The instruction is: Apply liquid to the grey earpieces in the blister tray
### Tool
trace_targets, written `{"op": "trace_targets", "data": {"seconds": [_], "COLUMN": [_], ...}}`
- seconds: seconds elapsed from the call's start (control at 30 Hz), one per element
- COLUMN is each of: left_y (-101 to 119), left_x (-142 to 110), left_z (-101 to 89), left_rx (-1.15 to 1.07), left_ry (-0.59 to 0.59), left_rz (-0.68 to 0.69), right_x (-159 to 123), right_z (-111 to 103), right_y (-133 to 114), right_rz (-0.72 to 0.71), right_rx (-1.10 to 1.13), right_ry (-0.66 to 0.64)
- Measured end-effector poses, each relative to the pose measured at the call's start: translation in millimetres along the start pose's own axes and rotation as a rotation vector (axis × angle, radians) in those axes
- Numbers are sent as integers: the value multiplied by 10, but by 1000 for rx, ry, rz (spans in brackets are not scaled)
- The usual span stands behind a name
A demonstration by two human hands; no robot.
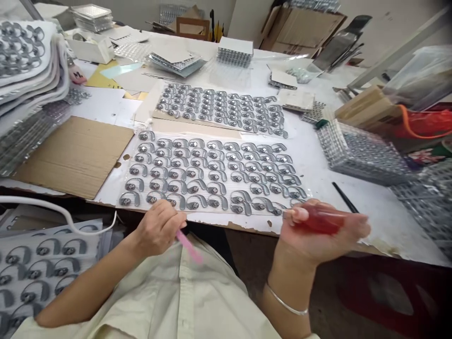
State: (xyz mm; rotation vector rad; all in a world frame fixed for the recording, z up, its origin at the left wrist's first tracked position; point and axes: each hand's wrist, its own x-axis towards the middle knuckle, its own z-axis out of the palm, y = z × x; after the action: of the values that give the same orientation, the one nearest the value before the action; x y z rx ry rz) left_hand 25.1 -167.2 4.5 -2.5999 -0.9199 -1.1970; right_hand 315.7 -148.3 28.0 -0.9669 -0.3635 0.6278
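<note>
Hands closed: a pink stick (189, 246) is pinched in the left hand (157, 229), a red bottle (319, 219) gripped in the right hand (310, 249), both kept within reach of the grey moulded pieces (192, 173).

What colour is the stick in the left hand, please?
Pink stick, clearest in the head view.

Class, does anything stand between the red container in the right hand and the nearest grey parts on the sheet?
Nothing visible: the red container in the right hand sits right by the nearest grey parts.

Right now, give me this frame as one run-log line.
left hand: holds pink stick | right hand: holds red translucent bottle | nearest: grey hook-shaped parts on white sheet
</note>
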Motion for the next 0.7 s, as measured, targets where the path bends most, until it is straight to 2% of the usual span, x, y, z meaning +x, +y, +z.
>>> {"op": "trace_targets", "data": {"seconds": [0.1, 0.2, 0.27, 0.43, 0.7], "left_y": [9, 2, -9, -26, -96], "left_x": [54, 60, 53, 38, 102], "left_z": [23, 59, 74, 78, 147], "left_rx": [174, 275, 287, 286, 288], "left_ry": [-179, -386, -458, -484, -468], "left_rz": [33, -21, -48, -95, -131], "right_x": [-26, -42, -45, -47, -63], "right_z": [-33, -48, -57, -66, 14], "right_y": [-9, 28, 57, 101, 210], "right_rz": [-40, -26, -40, -93, -60], "right_rx": [2, 36, 66, 59, 38], "right_ry": [5, -1, -11, -119, -146]}}
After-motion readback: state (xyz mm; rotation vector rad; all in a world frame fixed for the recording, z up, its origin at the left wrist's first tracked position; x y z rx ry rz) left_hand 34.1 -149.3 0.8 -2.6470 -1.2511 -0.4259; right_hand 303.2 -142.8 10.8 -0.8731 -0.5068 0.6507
